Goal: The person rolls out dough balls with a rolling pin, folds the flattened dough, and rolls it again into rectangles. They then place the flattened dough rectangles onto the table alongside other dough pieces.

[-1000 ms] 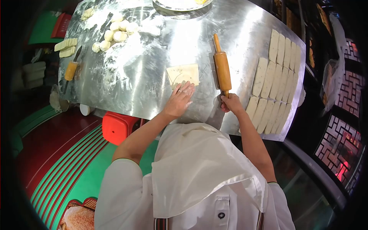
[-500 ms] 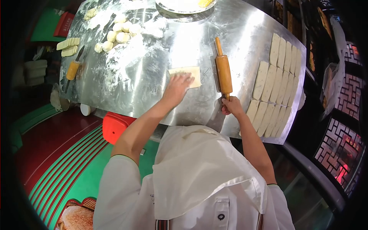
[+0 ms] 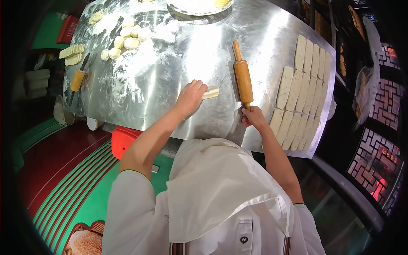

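Observation:
My left hand (image 3: 192, 97) is closed over one end of a dough strip (image 3: 211, 93), which is rolled or folded into a narrow piece on the metal table. Part of the dough is hidden under my fingers. To its right lies a wooden rolling pin (image 3: 243, 80), its far handle pointing away from me. My right hand (image 3: 253, 117) grips the near handle of this pin. Rows of pale, flat dough strips (image 3: 297, 91) lie on the table to the right of the pin.
The steel table (image 3: 170, 114) is dusted with flour at the left. Several dough balls (image 3: 129, 38), a second rolling pin (image 3: 77, 80) and stacked dough pieces (image 3: 72, 53) lie there. A plate (image 3: 199, 10) stands at the far edge. A red stool (image 3: 123, 142) is below the near edge.
The flat dough sheet under my left hand has become a narrow roll or fold, and my fingers have closed on it. My right hand keeps hold of the rolling pin.

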### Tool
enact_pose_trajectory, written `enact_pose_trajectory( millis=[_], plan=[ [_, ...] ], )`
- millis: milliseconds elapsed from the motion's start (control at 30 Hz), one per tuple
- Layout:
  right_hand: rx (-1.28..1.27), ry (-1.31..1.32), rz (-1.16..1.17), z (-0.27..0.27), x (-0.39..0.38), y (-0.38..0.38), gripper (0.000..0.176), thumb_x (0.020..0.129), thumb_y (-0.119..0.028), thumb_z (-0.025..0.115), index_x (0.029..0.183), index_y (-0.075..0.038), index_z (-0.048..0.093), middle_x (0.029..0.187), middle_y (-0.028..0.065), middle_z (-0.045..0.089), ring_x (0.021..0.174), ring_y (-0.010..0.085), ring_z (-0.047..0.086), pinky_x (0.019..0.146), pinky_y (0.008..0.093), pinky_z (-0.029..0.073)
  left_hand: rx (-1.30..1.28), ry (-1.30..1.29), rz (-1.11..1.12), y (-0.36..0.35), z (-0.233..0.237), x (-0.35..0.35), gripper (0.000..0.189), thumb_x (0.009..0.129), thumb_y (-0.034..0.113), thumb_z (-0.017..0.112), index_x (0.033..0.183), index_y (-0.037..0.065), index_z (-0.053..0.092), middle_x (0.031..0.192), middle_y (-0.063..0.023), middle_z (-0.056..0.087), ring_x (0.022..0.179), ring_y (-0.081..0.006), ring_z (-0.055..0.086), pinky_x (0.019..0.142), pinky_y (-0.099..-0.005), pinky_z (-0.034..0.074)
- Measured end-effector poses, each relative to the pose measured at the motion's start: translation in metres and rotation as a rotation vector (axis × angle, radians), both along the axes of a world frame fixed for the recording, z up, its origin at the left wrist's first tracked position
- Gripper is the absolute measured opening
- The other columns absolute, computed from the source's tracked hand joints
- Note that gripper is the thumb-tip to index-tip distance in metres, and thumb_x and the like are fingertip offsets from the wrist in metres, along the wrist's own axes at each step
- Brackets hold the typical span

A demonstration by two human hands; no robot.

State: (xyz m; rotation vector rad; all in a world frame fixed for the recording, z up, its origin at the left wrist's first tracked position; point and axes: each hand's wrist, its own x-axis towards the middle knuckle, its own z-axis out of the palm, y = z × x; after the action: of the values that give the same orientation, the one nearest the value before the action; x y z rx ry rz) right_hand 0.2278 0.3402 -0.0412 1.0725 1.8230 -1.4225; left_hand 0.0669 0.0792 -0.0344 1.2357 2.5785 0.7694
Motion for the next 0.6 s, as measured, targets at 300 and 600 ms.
enact_pose_trajectory(
  millis=[300, 600],
  plan=[
    [-0.003, -0.007, 0.021, 0.000, -0.002, 0.001, 0.032, 0.096, -0.023, 0.059, 0.083, 0.005, 0.062, 0.064, 0.0129, 0.066, 0.052, 0.0208, 0.066, 0.047, 0.0311, 0.056, 0.265, -0.094, 0.334, 0.001, 0.007, -0.011, 0.010, 0.089, 0.016, 0.064, 0.093, 0.007, 0.066, 0.097, -0.0070, 0.062, 0.097, -0.0285, 0.057, 0.090, -0.0429, 0.043],
    [0.016, -0.019, 0.055, 0.002, -0.007, 0.003, 0.032, 0.094, -0.024, 0.060, 0.082, 0.006, 0.062, 0.064, 0.0136, 0.066, 0.052, 0.0212, 0.067, 0.047, 0.0310, 0.056, -0.090, 0.112, 0.032, 0.016, -0.023, 0.014, 0.054, 0.092, 0.034, 0.063, 0.141, 0.014, 0.049, 0.153, -0.0120, 0.039, 0.145, -0.0330, 0.027, 0.116, -0.0546, 0.022]
  ],
)
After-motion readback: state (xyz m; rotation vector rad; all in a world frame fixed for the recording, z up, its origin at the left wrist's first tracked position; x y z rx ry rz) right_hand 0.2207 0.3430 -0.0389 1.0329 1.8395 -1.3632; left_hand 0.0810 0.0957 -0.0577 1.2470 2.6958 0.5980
